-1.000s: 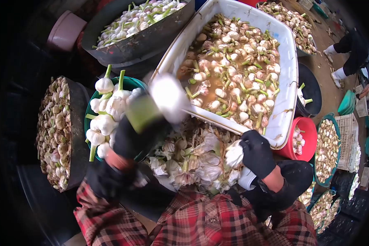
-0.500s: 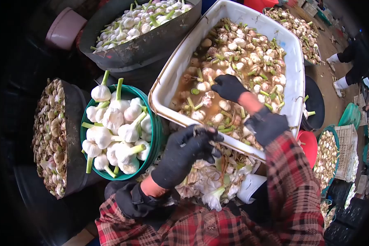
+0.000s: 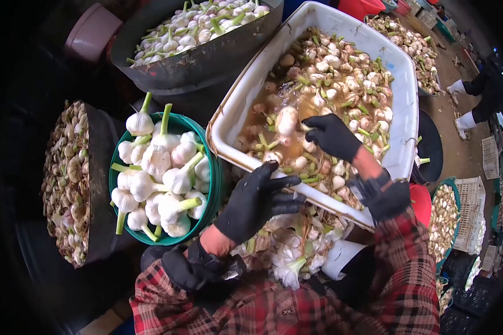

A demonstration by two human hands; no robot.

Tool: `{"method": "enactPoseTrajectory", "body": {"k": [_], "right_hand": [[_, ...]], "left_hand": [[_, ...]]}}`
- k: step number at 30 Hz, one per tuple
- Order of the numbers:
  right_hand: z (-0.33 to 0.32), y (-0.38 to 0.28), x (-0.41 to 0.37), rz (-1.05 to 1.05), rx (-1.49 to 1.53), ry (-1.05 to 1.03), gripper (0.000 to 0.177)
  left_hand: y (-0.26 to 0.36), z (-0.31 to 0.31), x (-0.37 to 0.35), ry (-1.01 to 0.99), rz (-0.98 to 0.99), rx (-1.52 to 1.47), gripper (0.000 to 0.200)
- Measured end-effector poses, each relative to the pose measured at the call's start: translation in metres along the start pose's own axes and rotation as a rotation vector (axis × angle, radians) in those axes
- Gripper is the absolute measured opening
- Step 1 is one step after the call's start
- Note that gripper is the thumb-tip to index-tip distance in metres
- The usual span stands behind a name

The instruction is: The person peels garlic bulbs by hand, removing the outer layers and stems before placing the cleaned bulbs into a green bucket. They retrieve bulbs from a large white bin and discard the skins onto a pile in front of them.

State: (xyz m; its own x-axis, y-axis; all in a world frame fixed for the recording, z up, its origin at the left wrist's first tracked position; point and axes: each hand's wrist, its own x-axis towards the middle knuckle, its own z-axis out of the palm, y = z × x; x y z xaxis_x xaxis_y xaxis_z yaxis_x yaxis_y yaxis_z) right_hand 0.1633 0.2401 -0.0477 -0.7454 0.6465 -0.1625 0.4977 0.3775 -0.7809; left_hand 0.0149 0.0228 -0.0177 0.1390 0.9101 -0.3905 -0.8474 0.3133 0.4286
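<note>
My right hand [image 3: 332, 137], in a black glove, is over the white tub [image 3: 401, 67] of brownish water and garlic. Its fingers pinch the stem end of a garlic bulb [image 3: 287, 121], whose round head points left. My left hand [image 3: 258, 196], also gloved in black, is at the tub's near edge with its fingers apart and nothing in them. Left of it stands a green bucket [image 3: 213, 192] of clean white garlic bulbs with trimmed green stems. Below the hands lies a heap of loose peeled skins [image 3: 289, 251].
Dark tubs of garlic stand at the upper left [image 3: 190, 78] and far left [image 3: 98, 184]. A red container [image 3: 421, 204] and a black basin [image 3: 430, 145] are right of the tub. A person [image 3: 483, 89] in white boots is at the upper right.
My right hand has lifted a garlic bulb from the water and moved slightly right and down. The fingers of my left hand have spread and straightened.
</note>
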Motion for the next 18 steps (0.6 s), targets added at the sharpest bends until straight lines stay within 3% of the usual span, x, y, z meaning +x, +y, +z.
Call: {"method": "enactPoseTrajectory", "body": {"k": [4, 6, 7, 9, 12, 16, 18], "right_hand": [[0.019, -0.049, -0.068, -0.351, 0.047, 0.053, 0.025], [0.033, -0.052, -0.081, -0.382, -0.005, 0.225, 0.028], [0.037, -0.055, -0.087, -0.379, 0.000, 0.232, 0.028], [0.040, -0.063, -0.095, -0.341, -0.058, 0.505, 0.025], [0.050, -0.087, -0.110, -0.270, 0.051, 0.567, 0.023], [0.072, -0.100, -0.113, -0.206, -0.068, 0.732, 0.016], [0.078, -0.100, -0.113, -0.209, -0.095, 0.756, 0.015]], "left_hand": [[-0.002, 0.006, -0.001, -0.097, 0.064, -0.017, 0.043], [0.000, 0.016, -0.009, -0.078, 0.087, 0.015, 0.040], [0.001, 0.021, -0.012, -0.001, 0.158, 0.157, 0.040], [-0.001, 0.020, -0.007, 0.098, 0.303, 0.348, 0.042], [-0.007, 0.014, -0.002, 0.149, 0.407, 0.437, 0.043], [-0.016, 0.008, 0.000, 0.218, 0.508, 0.501, 0.038], [-0.022, 0.002, 0.005, 0.264, 0.666, 0.614, 0.036]]}}
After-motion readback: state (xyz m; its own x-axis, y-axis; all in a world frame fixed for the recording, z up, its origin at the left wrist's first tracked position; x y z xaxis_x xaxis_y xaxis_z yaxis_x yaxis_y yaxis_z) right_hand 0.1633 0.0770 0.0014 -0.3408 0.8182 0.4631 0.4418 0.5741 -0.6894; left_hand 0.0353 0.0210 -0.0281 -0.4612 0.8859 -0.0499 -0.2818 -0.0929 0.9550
